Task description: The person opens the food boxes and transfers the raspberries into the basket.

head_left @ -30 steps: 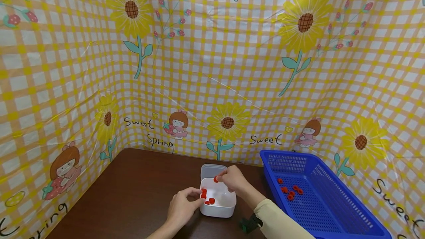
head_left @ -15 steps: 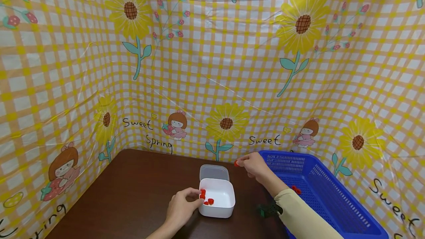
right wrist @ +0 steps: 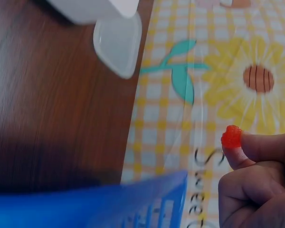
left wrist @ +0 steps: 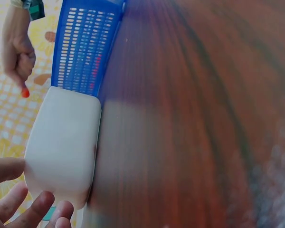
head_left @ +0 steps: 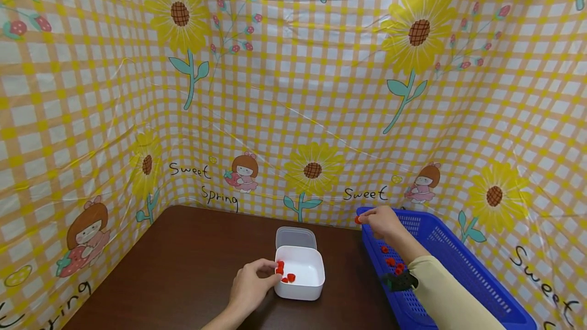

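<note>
A red raspberry [right wrist: 231, 137] is pinched between the thumb and index finger of my right hand [head_left: 382, 222], over the basket's far left corner. In the right wrist view the other fingers are folded in. My left hand [head_left: 251, 285] holds the left side of a small white box [head_left: 300, 292], its thumb and index finger at the rim. Inside the box, several raspberries [head_left: 291, 278] lie along the left side. The left wrist view shows the left fingers [left wrist: 38, 209] against the box's outer wall.
A blue perforated basket [head_left: 463, 258] stands on the right, with several raspberries [head_left: 390, 262] on its floor, partly hidden by the right arm. Behind the box a translucent lid [head_left: 295, 237] lies on the dark wooden table [head_left: 206, 248]. Patterned cloth [head_left: 275, 90] surrounds the table.
My right hand has moved from above the box, rightward to the basket's far left corner, carrying the raspberry. The left hand has stayed at the box.
</note>
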{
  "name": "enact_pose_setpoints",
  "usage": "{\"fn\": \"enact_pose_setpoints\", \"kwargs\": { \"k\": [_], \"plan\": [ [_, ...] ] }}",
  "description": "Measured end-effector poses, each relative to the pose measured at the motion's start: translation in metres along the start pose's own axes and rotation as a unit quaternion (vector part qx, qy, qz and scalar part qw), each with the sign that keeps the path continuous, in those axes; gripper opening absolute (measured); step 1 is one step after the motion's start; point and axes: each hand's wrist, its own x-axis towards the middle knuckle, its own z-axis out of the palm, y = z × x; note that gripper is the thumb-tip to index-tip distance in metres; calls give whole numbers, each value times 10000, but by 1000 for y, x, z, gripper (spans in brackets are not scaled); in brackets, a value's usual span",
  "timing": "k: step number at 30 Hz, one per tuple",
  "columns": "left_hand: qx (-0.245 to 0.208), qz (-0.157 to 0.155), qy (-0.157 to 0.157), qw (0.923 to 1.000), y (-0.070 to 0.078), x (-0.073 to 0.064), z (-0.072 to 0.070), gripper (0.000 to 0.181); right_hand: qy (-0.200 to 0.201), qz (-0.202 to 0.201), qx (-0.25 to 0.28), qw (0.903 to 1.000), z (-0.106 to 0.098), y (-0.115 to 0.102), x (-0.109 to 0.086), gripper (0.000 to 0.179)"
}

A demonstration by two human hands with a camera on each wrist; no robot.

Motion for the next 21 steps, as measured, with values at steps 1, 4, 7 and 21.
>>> {"fn": "enact_pose_setpoints", "kwargs": {
  "k": [1,4,7,21],
  "plan": [
    [-10,8,-3,10000,1,0,0,21,22,42,-36,10000,-4,4,1,34],
    [-34,3,-8,10000,1,0,0,22,119,140,-120,9998,-15,16,4,31],
    [-40,-22,-11,10000,1,0,0,22,226,223,-191,9993,-23,30,8,22],
    [-51,-142,-53,9999,0,2,1,22,436,644,-617,9951,-45,84,17,46]
  ]
}}
